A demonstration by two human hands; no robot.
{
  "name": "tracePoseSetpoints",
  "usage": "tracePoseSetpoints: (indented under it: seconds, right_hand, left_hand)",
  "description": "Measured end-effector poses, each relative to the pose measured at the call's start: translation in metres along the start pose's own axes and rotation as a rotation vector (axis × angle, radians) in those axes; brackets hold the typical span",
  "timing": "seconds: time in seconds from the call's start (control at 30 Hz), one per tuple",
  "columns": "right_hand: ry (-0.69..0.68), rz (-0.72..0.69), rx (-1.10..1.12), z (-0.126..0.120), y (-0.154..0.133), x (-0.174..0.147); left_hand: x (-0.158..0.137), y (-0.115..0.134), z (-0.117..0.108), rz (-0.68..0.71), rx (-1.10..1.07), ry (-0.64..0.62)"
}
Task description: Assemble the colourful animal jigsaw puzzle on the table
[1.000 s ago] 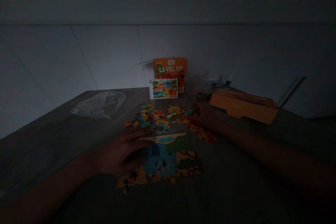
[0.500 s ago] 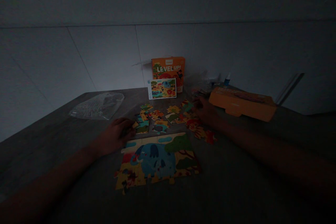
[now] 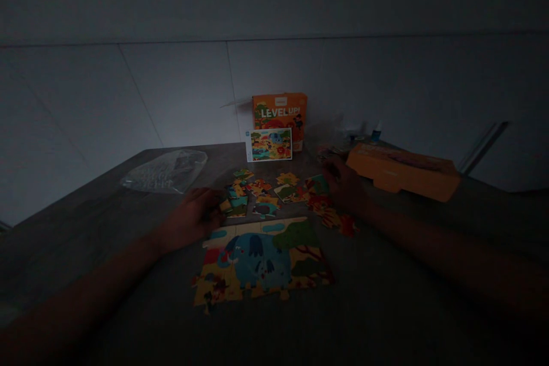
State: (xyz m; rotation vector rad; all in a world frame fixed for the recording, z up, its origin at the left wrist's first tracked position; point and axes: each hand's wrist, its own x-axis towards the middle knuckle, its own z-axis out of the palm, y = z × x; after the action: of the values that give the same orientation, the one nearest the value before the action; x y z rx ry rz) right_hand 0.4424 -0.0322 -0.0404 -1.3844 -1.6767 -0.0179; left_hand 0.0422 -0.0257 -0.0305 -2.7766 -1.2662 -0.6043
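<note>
Left hand point(image 3: 197, 211) and right hand point(image 3: 344, 186) beside loose puzzle pieces point(image 3: 285, 193) beyond the elephant puzzle point(image 3: 257, 260), grips unclear in the gloom

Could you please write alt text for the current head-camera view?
The left hand and right hand flank loose puzzle pieces, beyond a partly assembled elephant puzzle on a dimly lit grey table. A picture card stands before an upright orange "LEVEL UP!" box.
</note>
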Motion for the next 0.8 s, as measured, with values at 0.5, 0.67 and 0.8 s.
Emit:
tracePoseSetpoints:
  seconds: [0.5, 0.67, 0.8]
  right_hand:
    - [-0.338, -0.139, -0.091, 0.003, -0.006, -0.005]
    - [-0.337, -0.181, -0.107, 0.004, -0.006, -0.006]
    - [-0.324, -0.248, -0.107, 0.003, -0.007, -0.006]
  left_hand:
    - [-0.004, 0.018, -0.012, 0.292, 0.006, 0.142]
    - [-0.006, 0.019, -0.011, 0.308, -0.049, 0.17]
    - [-0.006, 0.023, -0.013, 0.353, -0.055, 0.206]
